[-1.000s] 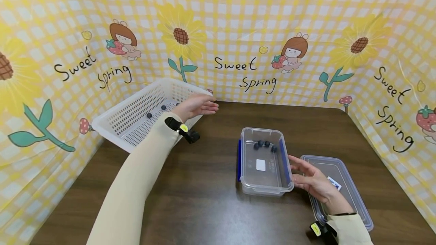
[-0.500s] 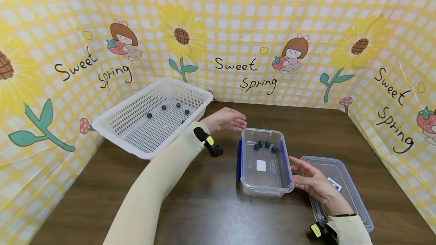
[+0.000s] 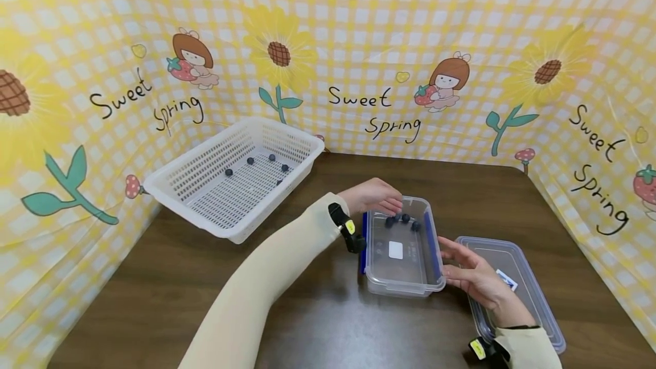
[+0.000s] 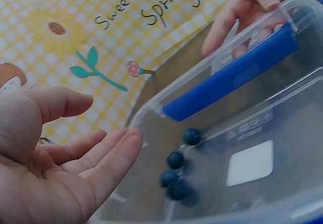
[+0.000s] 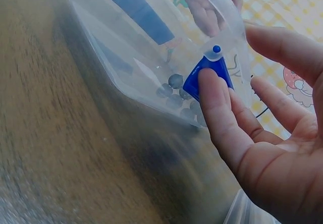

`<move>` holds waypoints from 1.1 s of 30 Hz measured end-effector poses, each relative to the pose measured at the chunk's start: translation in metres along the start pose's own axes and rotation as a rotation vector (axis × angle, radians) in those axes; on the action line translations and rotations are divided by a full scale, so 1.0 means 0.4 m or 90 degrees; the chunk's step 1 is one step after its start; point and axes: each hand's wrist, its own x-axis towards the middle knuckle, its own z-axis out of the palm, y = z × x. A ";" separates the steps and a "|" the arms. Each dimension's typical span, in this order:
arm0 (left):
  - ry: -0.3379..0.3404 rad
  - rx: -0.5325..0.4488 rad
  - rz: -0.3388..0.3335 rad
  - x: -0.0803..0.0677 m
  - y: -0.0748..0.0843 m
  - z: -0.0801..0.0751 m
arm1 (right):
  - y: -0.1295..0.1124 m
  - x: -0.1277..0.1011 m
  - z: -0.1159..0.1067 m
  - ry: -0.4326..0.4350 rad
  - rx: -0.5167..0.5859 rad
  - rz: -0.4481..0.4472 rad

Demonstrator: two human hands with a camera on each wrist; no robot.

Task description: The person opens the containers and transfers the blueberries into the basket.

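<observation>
My left hand (image 3: 373,196) is over the far left corner of a clear plastic food box (image 3: 400,275) with blue side clips. In the left wrist view its thumb and fingers are apart, and nothing shows between them. Several blueberries (image 4: 176,159) lie on the box floor near the far end. At the box's right side is my right hand (image 3: 476,278). In the right wrist view one finger touches the blue clip (image 5: 222,75), and the other fingers stay loosely spread beside the wall.
A white perforated basket (image 3: 215,232) holding several blueberries (image 3: 250,160) stands at the back left. The box's clear lid (image 3: 533,283) lies on the dark wooden table (image 3: 328,329), partly under my right hand. A yellow checked cloth (image 3: 348,44) hangs behind and at the sides.
My left hand has moved right from above the basket to over the box's far left corner. The right hand and box look the same; the view has shifted slightly.
</observation>
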 end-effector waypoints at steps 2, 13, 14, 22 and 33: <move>-0.002 0.007 -0.003 0.012 -0.011 0.020 | 0.000 -0.001 0.000 -0.003 0.004 -0.002; 0.026 -0.027 -0.060 0.066 -0.060 0.088 | -0.004 -0.002 -0.002 -0.007 0.003 -0.007; 0.031 -0.030 -0.067 0.069 -0.063 0.092 | -0.003 -0.002 -0.002 -0.006 0.003 -0.007; 0.065 -0.034 -0.098 0.082 -0.091 0.111 | 0.005 -0.005 -0.004 -0.001 0.003 0.006; 0.059 -0.092 -0.091 0.111 -0.125 0.134 | 0.006 -0.003 -0.006 0.000 -0.005 0.006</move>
